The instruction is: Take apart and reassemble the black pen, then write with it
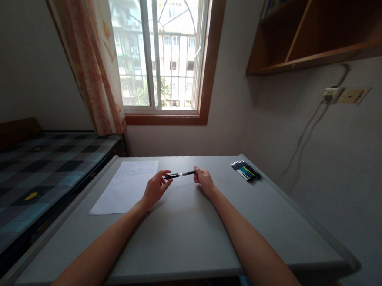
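A black pen with a clear middle section [182, 174] is held level above the grey table [184, 230], between my two hands. My right hand [204, 179] is closed round its right end. At the left end, the fingertips and thumb of my left hand [156, 187] are at the pen's clip; the fingers are curved, with a gap between thumb and index finger. White paper sheets [119, 191] with faint writing at the top lie beside and partly behind my left hand. Toward the right edge of the table lies a row of several pens [246, 172], dark with yellow and blue parts.
A bed with a checked cover [49, 170] stands to the left. Behind the table are a window [158, 53] and a curtain [90, 67]. A wooden shelf [319, 55] hangs at the upper right, above a wall socket [331, 95] with cables.
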A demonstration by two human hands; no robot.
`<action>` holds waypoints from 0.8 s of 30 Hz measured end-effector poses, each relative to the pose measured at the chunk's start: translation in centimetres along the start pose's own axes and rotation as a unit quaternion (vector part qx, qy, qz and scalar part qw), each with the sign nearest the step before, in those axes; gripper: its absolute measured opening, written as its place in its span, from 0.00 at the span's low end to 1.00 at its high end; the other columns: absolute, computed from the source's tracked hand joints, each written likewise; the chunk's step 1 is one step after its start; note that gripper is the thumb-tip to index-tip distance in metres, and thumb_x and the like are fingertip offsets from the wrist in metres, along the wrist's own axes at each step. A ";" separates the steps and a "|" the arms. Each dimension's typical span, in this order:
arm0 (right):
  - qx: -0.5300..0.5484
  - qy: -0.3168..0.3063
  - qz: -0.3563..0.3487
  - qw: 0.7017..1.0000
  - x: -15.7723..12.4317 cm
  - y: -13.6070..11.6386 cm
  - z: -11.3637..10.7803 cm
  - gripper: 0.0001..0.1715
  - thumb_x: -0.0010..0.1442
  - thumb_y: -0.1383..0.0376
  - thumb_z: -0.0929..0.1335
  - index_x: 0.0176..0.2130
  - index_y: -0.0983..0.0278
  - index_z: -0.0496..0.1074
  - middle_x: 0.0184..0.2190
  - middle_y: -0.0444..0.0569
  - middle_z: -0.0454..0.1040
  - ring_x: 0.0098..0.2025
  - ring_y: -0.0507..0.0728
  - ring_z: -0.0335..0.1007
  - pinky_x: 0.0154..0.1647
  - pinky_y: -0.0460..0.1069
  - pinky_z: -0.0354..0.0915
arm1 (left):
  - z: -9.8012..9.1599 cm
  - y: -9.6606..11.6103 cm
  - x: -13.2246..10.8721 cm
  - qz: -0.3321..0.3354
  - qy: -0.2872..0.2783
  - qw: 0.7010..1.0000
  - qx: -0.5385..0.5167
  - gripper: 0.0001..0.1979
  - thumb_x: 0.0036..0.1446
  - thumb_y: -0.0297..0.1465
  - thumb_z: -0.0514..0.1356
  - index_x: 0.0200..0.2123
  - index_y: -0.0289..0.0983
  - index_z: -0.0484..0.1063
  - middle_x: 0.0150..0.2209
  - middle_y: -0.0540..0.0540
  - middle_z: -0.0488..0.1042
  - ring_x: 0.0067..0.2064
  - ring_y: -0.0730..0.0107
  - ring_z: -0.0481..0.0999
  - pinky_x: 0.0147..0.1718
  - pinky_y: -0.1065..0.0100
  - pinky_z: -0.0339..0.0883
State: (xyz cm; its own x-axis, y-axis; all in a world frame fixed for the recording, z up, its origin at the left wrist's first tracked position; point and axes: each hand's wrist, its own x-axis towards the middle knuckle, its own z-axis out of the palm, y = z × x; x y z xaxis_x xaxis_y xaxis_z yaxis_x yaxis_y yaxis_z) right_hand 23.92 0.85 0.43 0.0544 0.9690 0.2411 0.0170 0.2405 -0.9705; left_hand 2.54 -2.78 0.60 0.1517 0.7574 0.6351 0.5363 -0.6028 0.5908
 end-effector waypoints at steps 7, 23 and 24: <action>0.014 -0.004 0.007 1.000 -0.1 -0.2 0.1 0.30 0.48 0.43 0.63 0.13 0.64 0.60 0.09 0.42 0.58 0.14 0.47 0.51 0.16 0.45 0.49 | -0.3 0.0 0.1 0.011 -0.023 0.999 0.026 0.11 0.57 0.39 0.53 0.33 0.38 0.70 0.28 0.50 0.69 0.25 0.77 0.67 0.27 0.73 0.63; 0.022 -0.015 0.026 0.999 -0.2 -0.1 0.1 0.29 0.46 0.44 0.65 0.14 0.65 0.62 0.12 0.43 0.60 0.15 0.47 0.54 0.17 0.44 0.52 | -0.5 0.4 0.1 0.014 -0.046 0.998 0.045 0.15 0.58 0.40 0.51 0.30 0.38 0.71 0.25 0.50 0.69 0.25 0.76 0.67 0.28 0.73 0.62; 0.023 -0.018 0.026 0.999 -0.2 0.0 0.1 0.29 0.47 0.45 0.65 0.14 0.65 0.62 0.12 0.43 0.60 0.15 0.47 0.54 0.17 0.44 0.52 | -0.6 0.4 0.1 0.012 -0.049 0.997 0.052 0.16 0.59 0.40 0.50 0.27 0.37 0.71 0.24 0.50 0.68 0.24 0.76 0.66 0.28 0.73 0.62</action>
State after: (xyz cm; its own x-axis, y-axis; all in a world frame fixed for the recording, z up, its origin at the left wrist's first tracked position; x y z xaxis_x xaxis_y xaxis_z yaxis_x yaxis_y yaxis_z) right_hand 23.81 0.67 0.37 0.0175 0.9815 0.1908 -0.0304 0.1913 -0.9811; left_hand 2.28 -3.09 1.17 0.2434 0.7665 0.5943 0.6135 -0.5963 0.5178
